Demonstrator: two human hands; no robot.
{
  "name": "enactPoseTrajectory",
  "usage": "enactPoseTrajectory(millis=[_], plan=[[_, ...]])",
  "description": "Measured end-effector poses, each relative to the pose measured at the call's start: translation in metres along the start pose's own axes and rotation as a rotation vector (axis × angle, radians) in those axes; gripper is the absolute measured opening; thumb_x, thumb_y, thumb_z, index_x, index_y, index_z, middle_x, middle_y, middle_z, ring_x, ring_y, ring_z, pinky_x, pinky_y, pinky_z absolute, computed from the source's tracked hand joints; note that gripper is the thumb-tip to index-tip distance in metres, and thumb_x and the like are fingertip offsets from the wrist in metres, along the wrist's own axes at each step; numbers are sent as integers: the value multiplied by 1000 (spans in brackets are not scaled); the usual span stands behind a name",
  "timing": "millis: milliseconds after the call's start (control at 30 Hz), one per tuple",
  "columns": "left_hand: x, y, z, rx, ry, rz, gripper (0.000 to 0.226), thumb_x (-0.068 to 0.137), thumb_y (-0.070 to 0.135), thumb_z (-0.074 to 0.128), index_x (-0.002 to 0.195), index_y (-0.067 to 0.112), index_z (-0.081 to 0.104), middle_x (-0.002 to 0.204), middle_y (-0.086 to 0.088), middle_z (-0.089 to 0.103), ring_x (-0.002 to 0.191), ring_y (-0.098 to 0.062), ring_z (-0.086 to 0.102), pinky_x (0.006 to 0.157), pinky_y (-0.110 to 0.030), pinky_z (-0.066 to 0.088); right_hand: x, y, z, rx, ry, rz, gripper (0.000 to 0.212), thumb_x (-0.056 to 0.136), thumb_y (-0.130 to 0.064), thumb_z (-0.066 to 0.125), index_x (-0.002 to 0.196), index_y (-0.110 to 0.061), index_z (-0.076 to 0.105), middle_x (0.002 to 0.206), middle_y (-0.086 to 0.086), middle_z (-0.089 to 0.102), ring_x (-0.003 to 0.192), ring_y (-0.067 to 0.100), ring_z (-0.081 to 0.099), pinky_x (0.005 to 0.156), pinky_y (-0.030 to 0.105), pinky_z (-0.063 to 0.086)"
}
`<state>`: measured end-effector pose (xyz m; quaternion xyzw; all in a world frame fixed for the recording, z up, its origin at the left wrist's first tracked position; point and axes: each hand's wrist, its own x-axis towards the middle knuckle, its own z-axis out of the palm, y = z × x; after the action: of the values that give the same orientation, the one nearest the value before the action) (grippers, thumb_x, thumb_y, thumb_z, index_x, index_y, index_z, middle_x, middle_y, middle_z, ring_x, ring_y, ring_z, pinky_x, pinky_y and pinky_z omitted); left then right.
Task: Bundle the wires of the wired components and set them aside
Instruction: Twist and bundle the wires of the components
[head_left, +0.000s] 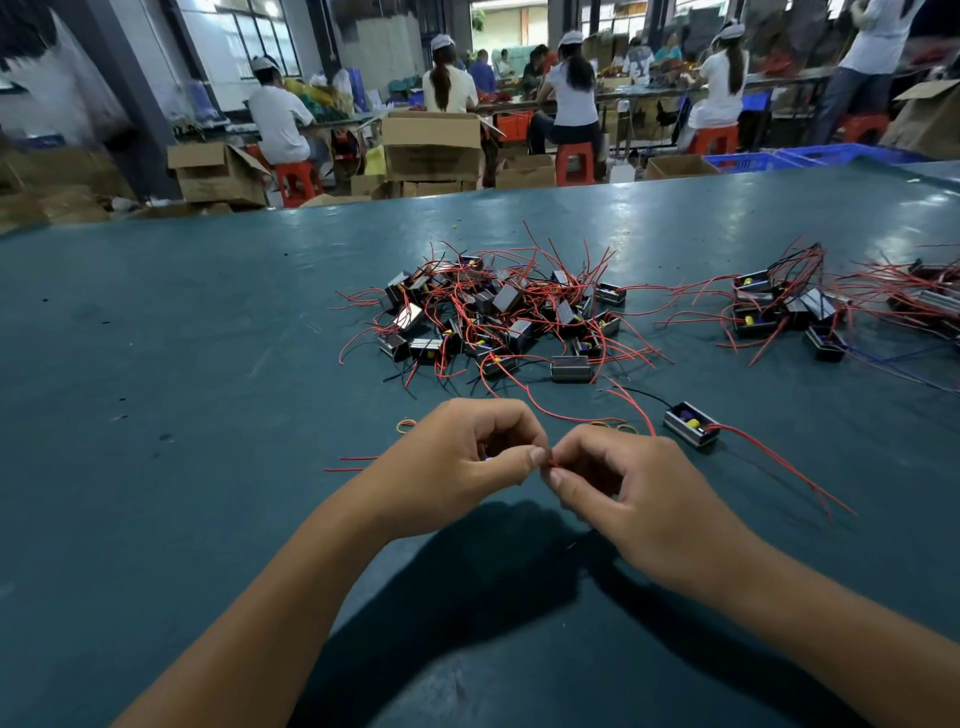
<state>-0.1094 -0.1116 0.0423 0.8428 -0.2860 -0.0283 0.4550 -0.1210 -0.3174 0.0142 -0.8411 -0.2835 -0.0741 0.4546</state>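
A wide dark-teal worktop (208, 322) fills most of the view, and beyond its far edge people in white caps sit on red stools (574, 162) among cardboard boxes (431, 145) and blue crates (810, 156).

In the middle of the worktop lies a big heap of wired components (498, 312), small dark box-shaped parts with red and black leads tangled and sticking out in all directions. A second, smaller group of components (784, 312) sits well apart to the right, its red leads gathered more to one side, and more of the same reaches the right edge of the view.

Nearer the person, 1 single component (691, 423) lies alone just right of the hands, open side up with yellow and purple parts showing inside, a black lead running off its left end and a long red lead trailing toward the lower right.

The left hand (462, 462) and right hand (634, 493) meet above the worktop in front of the heap. Both have their fingers curled narrow, thumb and forefinger of each pinching the same bit of red wire (550, 464) where the fingertips come together. A glimpse of purple shows inside the left hand's curl; what it belongs to cannot be told. 2 short red wire ends (353, 464) poke out to the left of the left wrist.

Small yellow rubber bands (405, 425) lie on the worktop just beyond the hands.
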Motion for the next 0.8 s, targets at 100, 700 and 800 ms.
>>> enactPoseTrajectory(millis=[100,700,800], plan=[[0,0,-1,-15,-1,-19,10,93,21,61,86,17,66,65,12,50,59,-6,40,55,-22,34,0,2,1,79,3,15,10,88,-36,61,83,-27,63,65,0,61,54,9,50,54,27,43],[-3,4,-9,267,134,156,12,89,12,71,96,21,68,80,15,62,65,-2,53,61,-6,35,2,6,-4,154,25,41,10,91,-22,67,81,-22,68,64,2,58,57,3,45,55,22,37],[0,5,-4,319,131,231,12,87,11,75,94,18,70,87,9,61,73,-9,56,66,-11,38,2,8,-3,137,19,39,11,92,-20,68,81,-22,68,60,-11,54,54,1,43,55,14,33]])
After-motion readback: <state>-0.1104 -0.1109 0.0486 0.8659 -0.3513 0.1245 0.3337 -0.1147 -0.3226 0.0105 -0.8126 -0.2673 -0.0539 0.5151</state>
